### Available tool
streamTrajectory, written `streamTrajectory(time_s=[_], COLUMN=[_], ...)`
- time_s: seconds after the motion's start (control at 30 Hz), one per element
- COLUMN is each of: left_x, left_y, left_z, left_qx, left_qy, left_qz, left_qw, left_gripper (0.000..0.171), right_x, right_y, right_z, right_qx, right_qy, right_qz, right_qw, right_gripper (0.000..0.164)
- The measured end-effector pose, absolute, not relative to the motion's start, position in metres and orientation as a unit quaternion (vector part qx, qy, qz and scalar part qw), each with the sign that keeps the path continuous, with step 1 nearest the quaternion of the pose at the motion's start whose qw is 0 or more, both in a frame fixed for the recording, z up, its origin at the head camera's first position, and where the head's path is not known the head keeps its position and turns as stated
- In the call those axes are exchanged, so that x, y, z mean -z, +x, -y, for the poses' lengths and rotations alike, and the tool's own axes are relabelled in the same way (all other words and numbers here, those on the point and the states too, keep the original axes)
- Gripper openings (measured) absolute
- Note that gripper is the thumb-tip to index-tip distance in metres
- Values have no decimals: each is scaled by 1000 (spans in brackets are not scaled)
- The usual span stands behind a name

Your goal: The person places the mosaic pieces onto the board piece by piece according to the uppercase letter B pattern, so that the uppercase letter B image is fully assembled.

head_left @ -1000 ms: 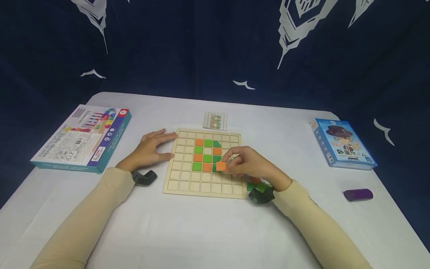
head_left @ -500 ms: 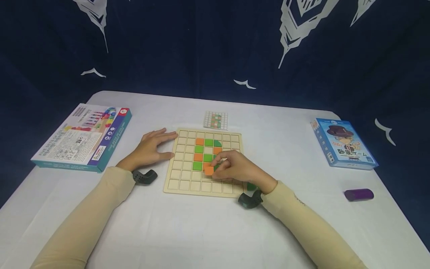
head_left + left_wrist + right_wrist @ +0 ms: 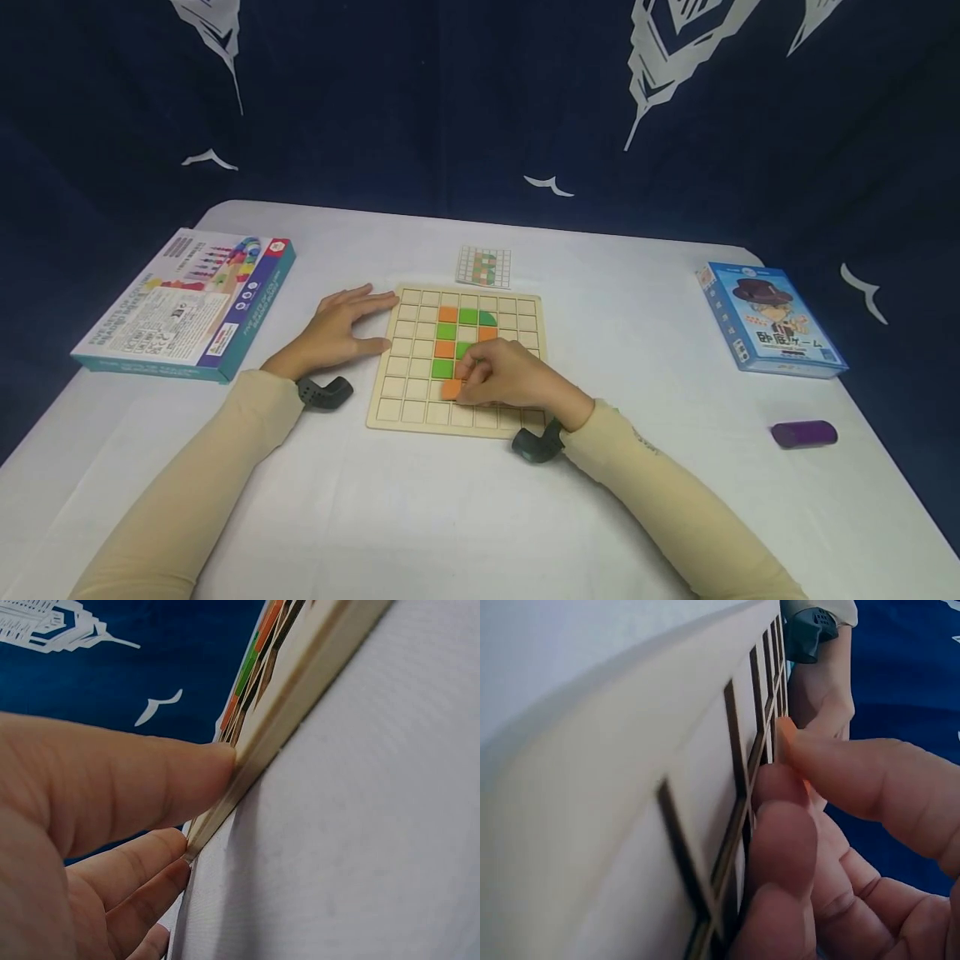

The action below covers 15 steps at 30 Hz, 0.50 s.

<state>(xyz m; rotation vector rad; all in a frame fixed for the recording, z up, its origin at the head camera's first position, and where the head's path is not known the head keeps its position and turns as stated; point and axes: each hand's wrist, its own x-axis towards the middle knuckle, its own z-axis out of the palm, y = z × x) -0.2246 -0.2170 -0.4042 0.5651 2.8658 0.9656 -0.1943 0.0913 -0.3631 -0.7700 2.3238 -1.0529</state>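
A wooden grid board (image 3: 405,412) lies mid-table, with orange and green tiles set in its squares. My right hand (image 3: 510,375) pinches an orange square tile (image 3: 451,390) between thumb and fingertips, low over the row nearer me than the filled squares. In the right wrist view the orange tile (image 3: 787,746) shows edge-on at the fingertips, close to the grid. Part of the tile pattern is hidden under that hand. My left hand (image 3: 333,332) rests at the board's left edge, fingers straight and spread. In the left wrist view its thumb (image 3: 202,776) touches the board's side.
A small pattern card (image 3: 483,267) lies behind the board. At the left is a large flat game box (image 3: 187,308); at the right stand a blue box (image 3: 768,321) and a purple cylinder-like object (image 3: 804,433). Each wrist wears a dark camera (image 3: 324,393).
My right hand has moved left and slightly toward me with the orange tile, from over the right green tiles to the row below the pattern. My left hand has stayed put.
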Motion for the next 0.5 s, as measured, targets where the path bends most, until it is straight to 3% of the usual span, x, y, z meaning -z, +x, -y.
streamTrajectory(time_s=[0.5], left_x=[403], left_y=[-224], left_z=[217], left_qx=[-316], left_qy=[181], left_qz=[-931], left_qw=[36], left_gripper=[72], right_x=[363], right_y=[-193], right_z=[-74], right_qx=[342], right_qy=[-273], right_qz=[-874], right_qw=[213], right_gripper=[17])
